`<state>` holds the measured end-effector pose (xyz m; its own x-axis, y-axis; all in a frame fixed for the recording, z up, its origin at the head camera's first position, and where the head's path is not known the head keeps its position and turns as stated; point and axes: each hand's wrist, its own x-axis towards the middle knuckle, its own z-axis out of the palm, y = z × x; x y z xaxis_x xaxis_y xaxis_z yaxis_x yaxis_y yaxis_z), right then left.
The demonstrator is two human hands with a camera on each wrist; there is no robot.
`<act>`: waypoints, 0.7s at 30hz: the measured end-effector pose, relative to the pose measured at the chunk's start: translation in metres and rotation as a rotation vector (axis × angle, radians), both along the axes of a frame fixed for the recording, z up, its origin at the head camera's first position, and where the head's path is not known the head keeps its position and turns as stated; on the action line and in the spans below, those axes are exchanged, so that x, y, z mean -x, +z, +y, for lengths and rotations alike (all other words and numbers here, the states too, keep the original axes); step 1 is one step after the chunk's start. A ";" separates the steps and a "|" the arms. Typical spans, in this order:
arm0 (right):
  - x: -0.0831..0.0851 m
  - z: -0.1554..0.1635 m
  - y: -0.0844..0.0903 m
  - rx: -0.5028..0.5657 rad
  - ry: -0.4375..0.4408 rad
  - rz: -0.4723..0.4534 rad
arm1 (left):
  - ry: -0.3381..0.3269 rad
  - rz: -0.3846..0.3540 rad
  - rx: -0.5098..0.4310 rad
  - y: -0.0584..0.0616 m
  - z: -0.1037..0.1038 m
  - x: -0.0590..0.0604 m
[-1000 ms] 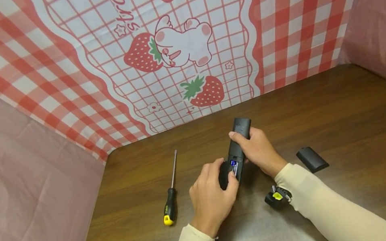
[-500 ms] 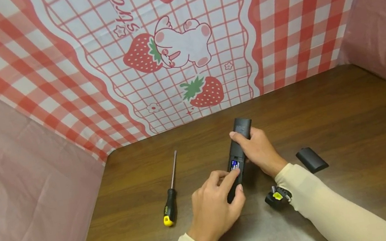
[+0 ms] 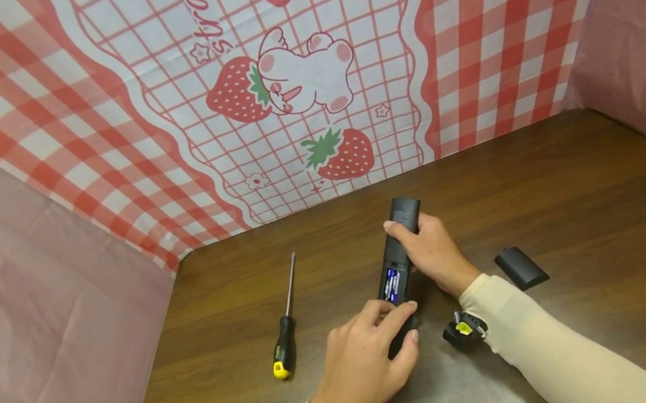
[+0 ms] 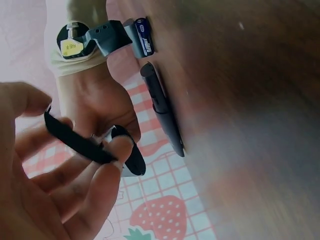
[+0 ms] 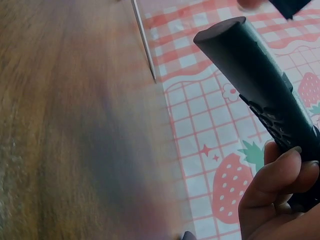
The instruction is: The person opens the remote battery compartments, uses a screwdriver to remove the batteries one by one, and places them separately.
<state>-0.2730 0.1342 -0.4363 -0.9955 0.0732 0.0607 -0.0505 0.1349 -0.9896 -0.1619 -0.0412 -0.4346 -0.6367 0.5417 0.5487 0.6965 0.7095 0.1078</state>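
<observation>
Screwdriver (image 3: pixel 286 322) lies at 9 o'clock of the hands on the wooden table (image 3: pixel 572 182), yellow-black handle toward the person, shaft pointing to 12 o'clock, untouched. Left hand (image 3: pixel 365 359) sits at 6 o'clock of the remote control (image 3: pixel 398 253); fingers curled, thumb and fingertips pinching the remote's near end. Left wrist view: those fingers (image 4: pixel 107 170) hold a thin black edge; which part it is, cannot tell. Remote lies lengthwise near table centre, back side up, battery bay open, blue batteries (image 3: pixel 392 284) exposed between the two hands. Right hand (image 3: pixel 434 255) grips the remote's far half from 3 o'clock, fingers wrapped round the body; right wrist view confirms curled fingers (image 5: pixel 280 185) on the black casing. Black battery cover (image 3: pixel 521 266) rests at 3 o'clock of the right hand, apart from it. Strawberry-print checked backdrop (image 3: pixel 296 89) stands at 12 o'clock.
</observation>
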 end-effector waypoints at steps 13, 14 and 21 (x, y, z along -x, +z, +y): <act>-0.001 0.001 0.001 0.006 0.019 -0.021 | -0.050 0.051 0.195 -0.007 -0.010 -0.002; -0.001 0.001 0.001 0.008 0.021 -0.024 | -0.047 0.052 0.208 -0.008 -0.011 -0.002; -0.002 0.001 0.001 0.014 0.025 -0.038 | -0.039 0.011 0.250 -0.011 -0.015 -0.001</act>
